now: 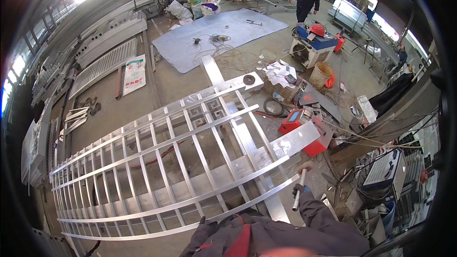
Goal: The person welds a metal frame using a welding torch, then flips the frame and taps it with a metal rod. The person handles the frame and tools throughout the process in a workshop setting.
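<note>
In front of me lies a long silver metal railing panel point(162, 181) with thin upright bars between lengthwise rails. Its right part rests across flat metal beams point(245, 138). My right hand point(301, 189), in a dark glove, is closed round the pale metal handle of a mallet point(302, 181). The mallet's brownish head points away from me, just past the panel's right near corner. My left hand point(204, 222), also dark-gloved, is at the panel's nearest rail, left of my body. Its fingers are mostly hidden, so their grip is unclear. A round dark disc point(249, 80) sits on the far beam end.
A red machine point(314, 145) stands just right of the panel, with cables around it. Beyond are a crate of papers point(281, 78), a bucket point(321, 74) and a blue-and-white machine point(309, 47). A co-worker point(305, 1) stands farther back. Metal stock point(112, 38) lines the left.
</note>
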Available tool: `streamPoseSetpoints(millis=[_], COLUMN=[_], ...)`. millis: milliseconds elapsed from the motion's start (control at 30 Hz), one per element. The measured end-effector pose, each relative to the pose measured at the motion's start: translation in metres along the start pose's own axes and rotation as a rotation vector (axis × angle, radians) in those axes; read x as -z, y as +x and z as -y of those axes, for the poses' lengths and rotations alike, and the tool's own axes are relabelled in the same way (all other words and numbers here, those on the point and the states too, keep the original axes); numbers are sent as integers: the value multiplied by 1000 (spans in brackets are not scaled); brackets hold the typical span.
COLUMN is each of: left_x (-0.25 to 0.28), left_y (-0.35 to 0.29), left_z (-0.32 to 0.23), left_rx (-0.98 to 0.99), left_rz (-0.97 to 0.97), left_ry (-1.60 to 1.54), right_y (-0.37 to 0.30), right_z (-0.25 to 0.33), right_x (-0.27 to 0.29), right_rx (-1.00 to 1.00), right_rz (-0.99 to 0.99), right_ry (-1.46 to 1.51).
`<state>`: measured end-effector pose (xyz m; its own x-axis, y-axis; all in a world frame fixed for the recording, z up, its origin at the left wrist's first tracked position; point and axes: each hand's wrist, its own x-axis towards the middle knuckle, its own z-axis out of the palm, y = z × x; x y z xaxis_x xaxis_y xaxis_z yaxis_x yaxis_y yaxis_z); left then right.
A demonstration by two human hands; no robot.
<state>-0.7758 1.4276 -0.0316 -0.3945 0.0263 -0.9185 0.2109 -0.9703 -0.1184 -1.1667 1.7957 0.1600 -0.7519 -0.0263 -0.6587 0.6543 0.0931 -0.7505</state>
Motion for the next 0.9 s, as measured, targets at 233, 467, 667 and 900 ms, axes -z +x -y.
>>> streamPoseSetpoints(millis=[233,467,667,900], left_x=[-4,-3,6,-11], left_y=[10,29,43,32], left_z=[68,50,37,39], left_rx=[-287,-170,-235,-211], left_rz=[355,88,-137,-115], left_ry=[54,-137,-194,-240], right_y=[43,69,72,51], right_z=[22,24,37,33], right_x=[-10,8,-11,-44], right_rx=[-19,104,-31,-121], right_rz=[66,320,91,51], right_ry=[-232,-429,-336,-90])
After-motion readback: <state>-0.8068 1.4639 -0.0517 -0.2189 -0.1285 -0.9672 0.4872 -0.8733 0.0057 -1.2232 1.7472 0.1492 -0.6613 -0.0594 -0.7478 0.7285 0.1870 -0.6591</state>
